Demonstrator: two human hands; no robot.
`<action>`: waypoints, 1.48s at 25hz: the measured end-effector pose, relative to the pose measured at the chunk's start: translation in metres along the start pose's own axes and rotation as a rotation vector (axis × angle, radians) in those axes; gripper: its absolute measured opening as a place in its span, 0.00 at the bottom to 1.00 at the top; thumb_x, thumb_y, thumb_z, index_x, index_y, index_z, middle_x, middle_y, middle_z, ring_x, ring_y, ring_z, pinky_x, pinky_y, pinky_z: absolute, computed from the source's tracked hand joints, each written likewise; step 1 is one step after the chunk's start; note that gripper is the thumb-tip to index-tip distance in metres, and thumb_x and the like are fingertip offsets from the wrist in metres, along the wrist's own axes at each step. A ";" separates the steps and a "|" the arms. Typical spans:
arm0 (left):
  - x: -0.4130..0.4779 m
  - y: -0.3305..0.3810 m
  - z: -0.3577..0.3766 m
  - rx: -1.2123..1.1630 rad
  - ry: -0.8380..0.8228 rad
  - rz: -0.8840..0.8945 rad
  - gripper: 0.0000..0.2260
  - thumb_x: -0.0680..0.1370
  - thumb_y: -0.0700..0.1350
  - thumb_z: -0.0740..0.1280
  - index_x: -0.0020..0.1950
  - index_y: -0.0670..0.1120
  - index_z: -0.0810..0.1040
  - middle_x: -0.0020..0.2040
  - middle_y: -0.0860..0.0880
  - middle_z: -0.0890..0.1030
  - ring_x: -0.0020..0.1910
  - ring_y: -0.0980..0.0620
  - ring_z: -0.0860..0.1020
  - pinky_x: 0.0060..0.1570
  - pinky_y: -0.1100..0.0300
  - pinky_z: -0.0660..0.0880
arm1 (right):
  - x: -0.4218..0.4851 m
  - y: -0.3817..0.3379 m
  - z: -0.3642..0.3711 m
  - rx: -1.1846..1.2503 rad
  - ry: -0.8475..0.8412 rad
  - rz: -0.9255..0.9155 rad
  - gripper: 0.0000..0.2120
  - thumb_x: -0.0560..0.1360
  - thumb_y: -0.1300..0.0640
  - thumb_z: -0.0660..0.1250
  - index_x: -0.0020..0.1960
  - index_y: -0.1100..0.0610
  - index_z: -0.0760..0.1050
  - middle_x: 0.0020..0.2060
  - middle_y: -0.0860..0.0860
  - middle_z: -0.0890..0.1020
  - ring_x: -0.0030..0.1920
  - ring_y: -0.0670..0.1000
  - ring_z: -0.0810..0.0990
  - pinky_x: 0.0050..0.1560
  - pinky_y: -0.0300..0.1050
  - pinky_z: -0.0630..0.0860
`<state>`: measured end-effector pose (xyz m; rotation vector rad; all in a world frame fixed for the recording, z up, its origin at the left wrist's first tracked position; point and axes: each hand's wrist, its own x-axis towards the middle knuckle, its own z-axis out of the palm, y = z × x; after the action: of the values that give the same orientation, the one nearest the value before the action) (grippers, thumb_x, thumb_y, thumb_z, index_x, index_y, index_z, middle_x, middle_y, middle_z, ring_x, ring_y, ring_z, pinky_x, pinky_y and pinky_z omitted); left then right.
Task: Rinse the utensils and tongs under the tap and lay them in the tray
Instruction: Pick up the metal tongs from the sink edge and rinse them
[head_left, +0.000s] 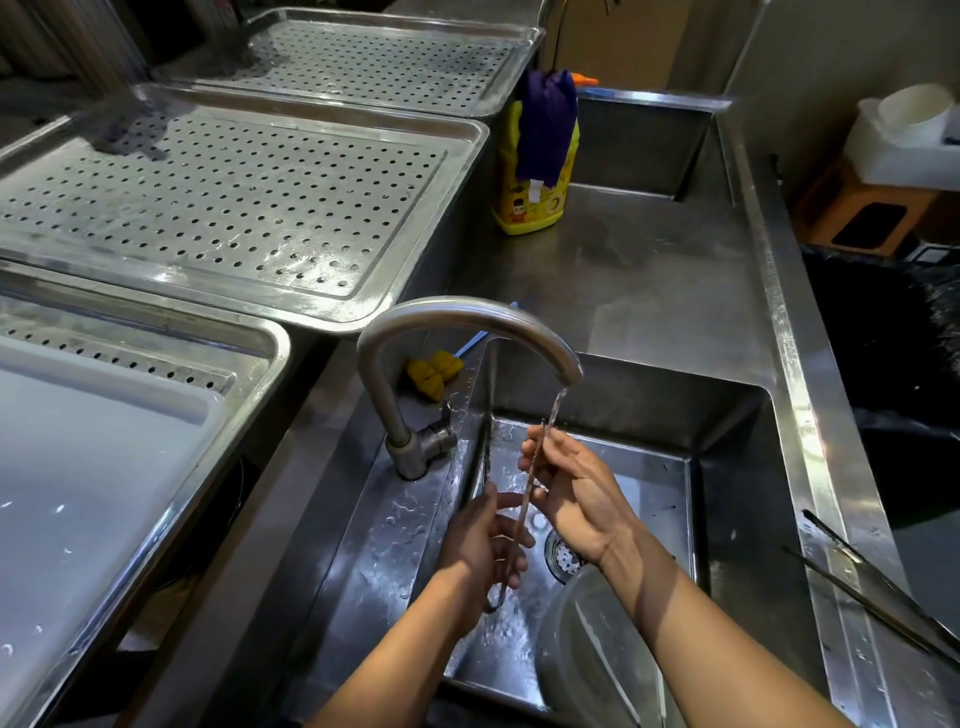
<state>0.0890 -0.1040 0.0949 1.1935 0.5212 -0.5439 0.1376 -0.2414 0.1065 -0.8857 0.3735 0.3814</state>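
Note:
Long thin metal tongs (524, 506) stand tilted in the sink (727, 467), their upper tip in the water running from the curved tap (467, 314). My left hand (483, 543) grips the tongs' lower looped end. My right hand (576, 493) holds the upper part, its fingers curled around the strip just under the stream. A perforated steel tray (223, 208) lies to the upper left with nothing on it. More long metal utensils (878, 592) rest across the sink's right rim.
A clear container (597, 654) sits in the sink near the drain (563, 556). A yellow sponge (434, 371) lies behind the tap. A yellow detergent bottle (535, 176) draped with a purple cloth stands on the counter. A second perforated tray (384, 62) is farther back; a white board (93, 457) fills the near-left tray.

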 end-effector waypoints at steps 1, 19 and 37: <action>0.001 0.001 0.000 0.008 -0.008 -0.004 0.22 0.82 0.59 0.54 0.56 0.43 0.78 0.30 0.43 0.78 0.22 0.48 0.72 0.22 0.63 0.67 | -0.003 -0.001 0.000 0.021 -0.032 0.001 0.06 0.77 0.59 0.67 0.52 0.56 0.80 0.40 0.52 0.82 0.39 0.48 0.81 0.37 0.41 0.71; 0.008 -0.002 0.005 0.141 0.045 0.092 0.21 0.83 0.58 0.54 0.56 0.43 0.78 0.26 0.46 0.74 0.21 0.50 0.71 0.22 0.63 0.66 | -0.003 -0.012 -0.004 -0.279 -0.020 -0.077 0.05 0.78 0.56 0.69 0.45 0.56 0.81 0.38 0.56 0.84 0.38 0.52 0.82 0.38 0.42 0.79; 0.009 0.006 0.019 0.130 0.214 0.237 0.17 0.83 0.52 0.58 0.54 0.41 0.80 0.26 0.44 0.72 0.22 0.49 0.73 0.24 0.61 0.71 | 0.003 -0.021 0.003 -0.438 0.054 -0.172 0.12 0.80 0.51 0.66 0.45 0.58 0.79 0.32 0.54 0.81 0.34 0.51 0.80 0.28 0.40 0.73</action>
<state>0.1013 -0.1213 0.0983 1.4258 0.5226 -0.2510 0.1504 -0.2507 0.1210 -1.3485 0.2641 0.2840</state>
